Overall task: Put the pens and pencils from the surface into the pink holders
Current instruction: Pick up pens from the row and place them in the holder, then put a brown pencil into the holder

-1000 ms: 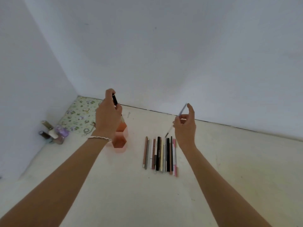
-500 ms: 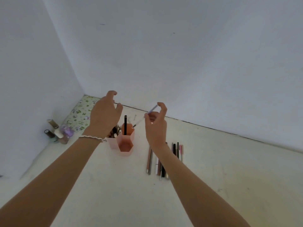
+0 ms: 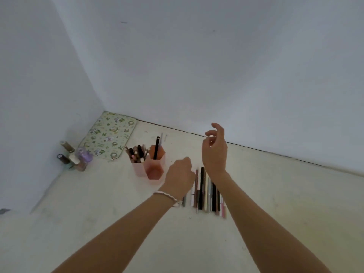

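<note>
While my left hand (image 3: 180,175) hangs low over the left end of the row of pens (image 3: 204,192), I cannot tell its grip. The fingers are bent down behind the back of the hand, so whether they pinch a pen or only touch one is hidden from me. My right hand (image 3: 215,152) is lifted above the far end of the row, its grip slack, the fingers loosely bent around nothing.

The pens lie side by side on the pale surface (image 3: 98,203), just to the right of the pink holders (image 3: 154,175) and apart from them. The left cell is crowded with pencils (image 3: 137,152). The back cell holds a tall black pen (image 3: 157,147) with a thin pale one beside it, and the front cell looks empty.

I see three dangers. The pens lie so tight together that lifting one may drag or roll its neighbours, and my left wrist covers some of them. The holders look light, I think, so a pen pushed against the rim of the crowded cell could shove or tip them. The black pen stands high and leaning, and a hand passing over it could knock it out. My two hands are also near each other, and one could bump the other.

For room, the wall (image 3: 216,66) meets the surface close behind the holders and the row, so I have little space there. At the left corner stand small bottles (image 3: 73,157) beside a patterned mat (image 3: 109,134), which a wide swing could upset. The open side is toward me and to the right of the row. No drop edge of the surface is in view.
</note>
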